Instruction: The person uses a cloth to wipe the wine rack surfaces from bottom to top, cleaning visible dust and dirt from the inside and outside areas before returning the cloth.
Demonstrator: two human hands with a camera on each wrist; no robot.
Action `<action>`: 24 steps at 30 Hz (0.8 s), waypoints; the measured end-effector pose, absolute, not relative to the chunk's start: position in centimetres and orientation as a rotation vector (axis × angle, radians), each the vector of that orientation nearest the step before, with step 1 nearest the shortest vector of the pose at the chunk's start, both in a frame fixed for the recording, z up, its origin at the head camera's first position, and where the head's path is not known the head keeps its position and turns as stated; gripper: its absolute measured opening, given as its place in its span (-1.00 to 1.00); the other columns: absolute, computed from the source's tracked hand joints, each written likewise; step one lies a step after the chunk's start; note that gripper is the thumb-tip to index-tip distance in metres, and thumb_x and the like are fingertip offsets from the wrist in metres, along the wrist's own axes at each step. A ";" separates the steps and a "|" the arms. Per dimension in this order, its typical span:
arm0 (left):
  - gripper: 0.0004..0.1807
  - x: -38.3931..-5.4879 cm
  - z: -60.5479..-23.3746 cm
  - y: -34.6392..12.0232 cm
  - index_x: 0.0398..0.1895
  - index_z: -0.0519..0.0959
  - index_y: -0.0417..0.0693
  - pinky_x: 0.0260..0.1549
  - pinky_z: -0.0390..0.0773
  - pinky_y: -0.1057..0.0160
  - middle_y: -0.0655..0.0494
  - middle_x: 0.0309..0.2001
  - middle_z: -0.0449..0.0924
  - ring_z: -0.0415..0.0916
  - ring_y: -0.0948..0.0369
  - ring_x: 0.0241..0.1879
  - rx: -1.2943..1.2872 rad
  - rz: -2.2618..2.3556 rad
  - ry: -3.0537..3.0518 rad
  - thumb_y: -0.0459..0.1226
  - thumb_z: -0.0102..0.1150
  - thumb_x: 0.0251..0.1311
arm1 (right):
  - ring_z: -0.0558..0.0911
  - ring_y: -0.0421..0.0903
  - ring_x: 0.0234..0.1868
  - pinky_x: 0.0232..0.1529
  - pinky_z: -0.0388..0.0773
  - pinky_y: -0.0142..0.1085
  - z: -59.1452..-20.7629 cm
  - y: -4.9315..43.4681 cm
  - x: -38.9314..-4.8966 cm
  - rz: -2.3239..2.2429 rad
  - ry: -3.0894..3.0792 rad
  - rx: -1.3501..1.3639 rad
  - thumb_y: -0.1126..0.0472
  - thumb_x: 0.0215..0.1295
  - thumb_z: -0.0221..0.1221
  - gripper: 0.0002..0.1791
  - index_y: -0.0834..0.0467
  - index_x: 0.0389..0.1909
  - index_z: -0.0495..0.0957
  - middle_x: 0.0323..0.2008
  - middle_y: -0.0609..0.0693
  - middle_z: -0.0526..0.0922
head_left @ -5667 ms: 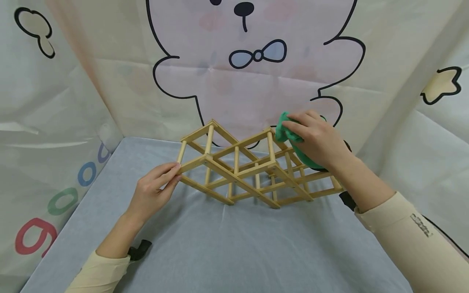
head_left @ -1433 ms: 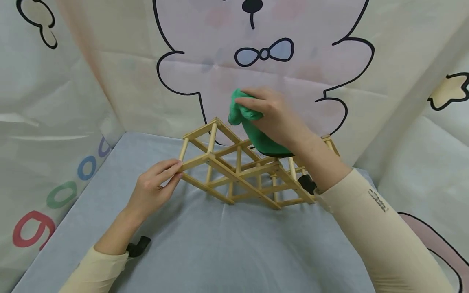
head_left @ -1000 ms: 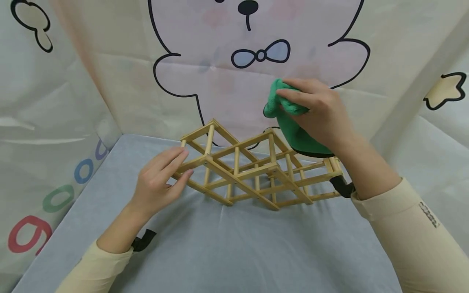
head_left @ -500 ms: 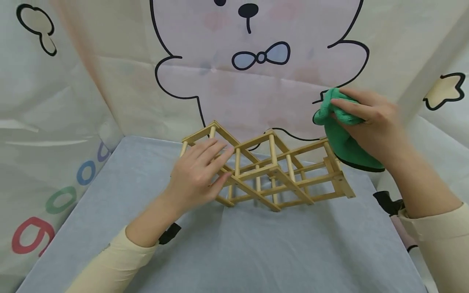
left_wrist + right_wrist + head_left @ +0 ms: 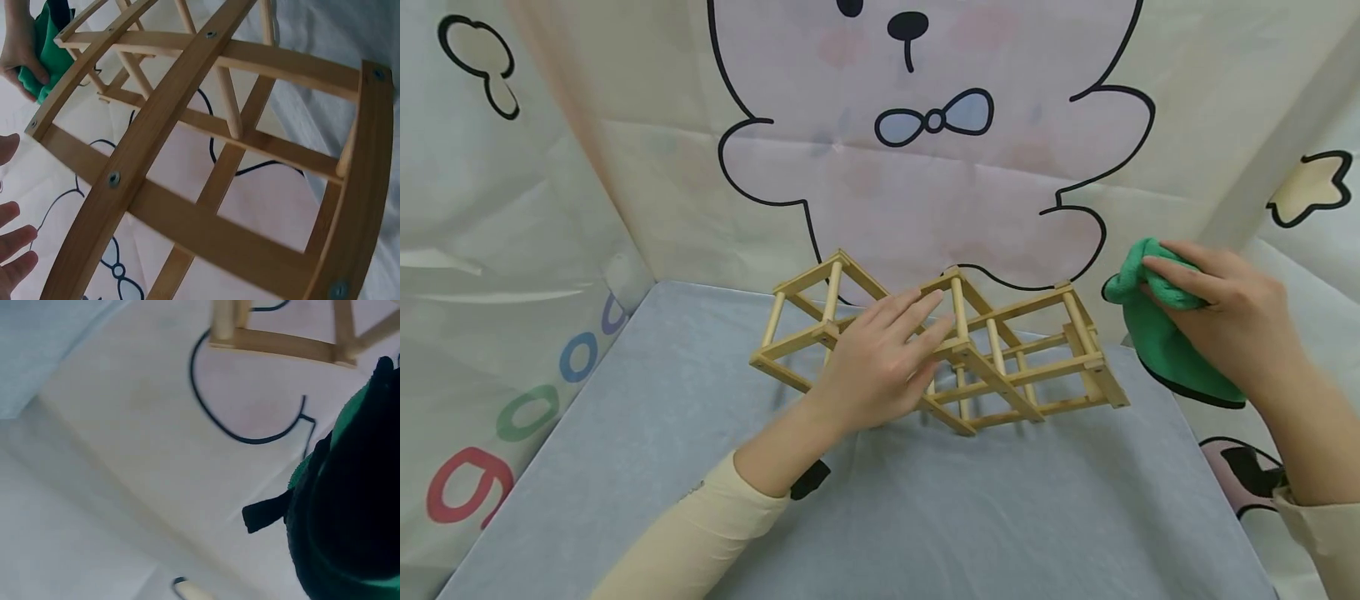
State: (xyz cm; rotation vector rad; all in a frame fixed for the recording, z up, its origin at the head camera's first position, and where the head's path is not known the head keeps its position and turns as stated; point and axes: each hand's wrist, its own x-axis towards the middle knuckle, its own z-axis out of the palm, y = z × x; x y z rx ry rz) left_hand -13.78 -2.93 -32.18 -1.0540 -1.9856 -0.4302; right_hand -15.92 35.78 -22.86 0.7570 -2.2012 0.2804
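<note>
A wooden lattice rack (image 5: 992, 383) of crossed slats and round dowels stands tilted on the blue-grey cloth. In front of its middle is my left hand (image 5: 880, 367), its fingers spread and holding nothing. The left wrist view shows those fingertips (image 5: 20, 237) apart from the slats (image 5: 250, 250). To the right of the rack, my right hand (image 5: 1232, 308) grips a bunched green cloth (image 5: 1180, 350) with a black edge, held up in the air. Seen from the right wrist, the cloth (image 5: 350, 415) is mostly dark, with a black loop sticking out. My right fingers are hidden there.
A blue-grey covered table (image 5: 1000, 517) lies under the rack. Behind it hangs a pale backdrop (image 5: 647, 167) with a cartoon animal and bow tie. Side walls (image 5: 467, 317) of the same fabric stand left and right, close to my right hand.
My left hand has let go of the rack's left end and moved right across its front. My right hand, with the green cloth, has moved right, off the rack, and lower. The rack stays put.
</note>
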 end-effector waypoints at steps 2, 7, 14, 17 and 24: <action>-0.48 -14.0 -32.4 -2.4 0.25 0.64 -0.13 0.33 0.55 -0.06 -0.18 0.31 0.58 0.56 -0.14 0.27 -1.062 -0.443 -1.998 -0.25 0.43 0.20 | 0.70 -0.08 0.02 0.21 0.20 -0.79 -23.7 36.7 -15.7 0.283 -2.188 0.737 -0.43 0.51 -0.04 -0.24 0.13 -0.09 0.84 -0.01 0.25 0.77; -0.45 -14.2 -32.9 -1.2 0.30 0.62 -0.09 0.27 0.60 -0.06 -0.18 0.30 0.58 0.57 -0.13 0.26 -1.078 -0.441 -2.038 -0.29 0.42 0.20 | 0.66 0.24 -0.18 0.20 0.18 -0.80 -25.7 38.9 -14.9 0.265 -2.198 0.713 -0.41 0.53 -0.04 -0.26 0.14 -0.06 0.82 -0.02 0.30 0.76; -0.53 -14.7 -33.7 -0.1 0.33 0.62 -0.02 0.35 0.54 0.02 -0.12 0.29 0.60 0.56 -0.10 0.27 -1.074 -0.409 -2.058 -0.35 0.25 0.34 | 0.67 0.10 -0.13 0.21 0.14 -0.81 -29.0 41.7 -13.7 0.250 -2.214 0.697 -0.38 0.55 -0.05 -0.30 0.09 -0.03 0.83 0.10 0.11 0.75; -0.56 -14.7 -33.9 0.1 0.29 0.65 -0.02 0.35 0.54 0.01 -0.11 0.28 0.61 0.56 -0.10 0.28 -1.069 -0.413 -2.066 -0.38 0.24 0.36 | 0.63 0.12 -0.14 0.23 0.12 -0.80 -30.1 42.5 -13.1 0.249 -2.234 0.698 -0.37 0.57 -0.06 -0.33 0.04 0.04 0.81 0.18 -0.04 0.70; -0.59 -14.8 -34.1 0.4 0.25 0.68 -0.04 0.29 0.60 0.03 -0.10 0.24 0.64 0.57 -0.09 0.28 -1.073 -0.422 -2.095 -0.43 0.22 0.36 | 0.59 -0.06 -0.09 0.26 0.16 -0.78 -32.0 43.6 -12.0 0.277 -2.199 0.728 -0.31 0.59 -0.03 -0.33 0.16 -0.05 0.81 0.21 -0.13 0.64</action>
